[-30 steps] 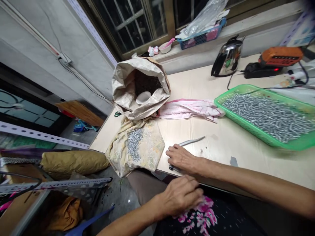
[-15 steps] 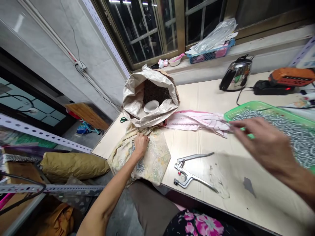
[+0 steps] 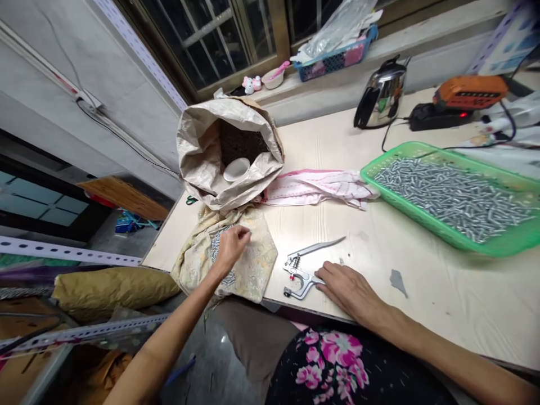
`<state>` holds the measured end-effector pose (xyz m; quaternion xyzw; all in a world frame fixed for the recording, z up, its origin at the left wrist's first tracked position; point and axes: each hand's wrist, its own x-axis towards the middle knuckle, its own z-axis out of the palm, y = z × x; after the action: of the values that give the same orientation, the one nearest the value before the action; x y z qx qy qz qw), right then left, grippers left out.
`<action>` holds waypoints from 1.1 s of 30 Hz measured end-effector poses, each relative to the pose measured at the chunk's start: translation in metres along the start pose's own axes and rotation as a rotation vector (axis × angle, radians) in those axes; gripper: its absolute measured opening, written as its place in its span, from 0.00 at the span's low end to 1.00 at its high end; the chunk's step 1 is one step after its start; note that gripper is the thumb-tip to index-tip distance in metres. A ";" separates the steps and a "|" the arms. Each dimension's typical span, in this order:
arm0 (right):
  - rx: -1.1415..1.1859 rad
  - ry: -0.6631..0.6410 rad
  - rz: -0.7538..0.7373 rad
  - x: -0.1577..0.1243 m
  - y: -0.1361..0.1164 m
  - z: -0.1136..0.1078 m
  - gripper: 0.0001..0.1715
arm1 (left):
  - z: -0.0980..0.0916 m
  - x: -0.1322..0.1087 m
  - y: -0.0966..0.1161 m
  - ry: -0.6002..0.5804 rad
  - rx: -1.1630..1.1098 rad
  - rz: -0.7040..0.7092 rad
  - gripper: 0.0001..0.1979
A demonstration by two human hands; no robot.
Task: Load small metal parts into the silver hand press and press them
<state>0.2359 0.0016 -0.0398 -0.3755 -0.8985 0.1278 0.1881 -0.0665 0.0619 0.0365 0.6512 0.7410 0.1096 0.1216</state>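
My left hand is closed in a pinch above a patterned cloth. Something tiny seems to show at its fingertips, too small to name. Beneath it, a pile of small silvery metal pieces lies on the cloth. My right hand is closed over the lower handle of silver snap-fastener pliers, which lie on the table with jaws to the left and handles spread. That handle is mostly hidden under my fingers.
An open sack with dark contents and a white bowl stands behind the cloth. A pink-and-white cloth stretches toward a green basket of metal pieces. Farther back are a kettle and an orange battery.
My right hand has moved from beside the green basket down and left onto the pliers' handle. My left hand has lifted off the metal pieces, fingers pinched. The camera view has shifted.
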 end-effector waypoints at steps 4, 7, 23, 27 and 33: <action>-0.013 0.017 -0.057 0.000 0.002 -0.006 0.11 | 0.020 -0.061 0.032 -0.235 -0.443 -0.040 0.12; -0.043 0.006 -0.074 -0.002 0.000 -0.010 0.10 | 0.037 -0.088 0.045 -0.258 -0.507 -0.029 0.12; 0.028 -0.141 -0.053 0.000 0.003 -0.012 0.08 | 0.056 -0.081 0.045 -0.482 -0.328 -0.060 0.13; -0.010 -0.112 -0.034 0.005 0.011 -0.027 0.25 | 0.057 -0.078 0.042 -0.580 -0.358 -0.112 0.18; -0.112 -0.149 0.022 0.014 0.032 -0.036 0.54 | 0.055 -0.075 0.045 -0.627 -0.363 -0.161 0.19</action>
<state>0.2628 0.0366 -0.0162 -0.3846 -0.9116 0.1069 0.0978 0.0026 -0.0061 0.0012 0.5605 0.6852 0.0243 0.4645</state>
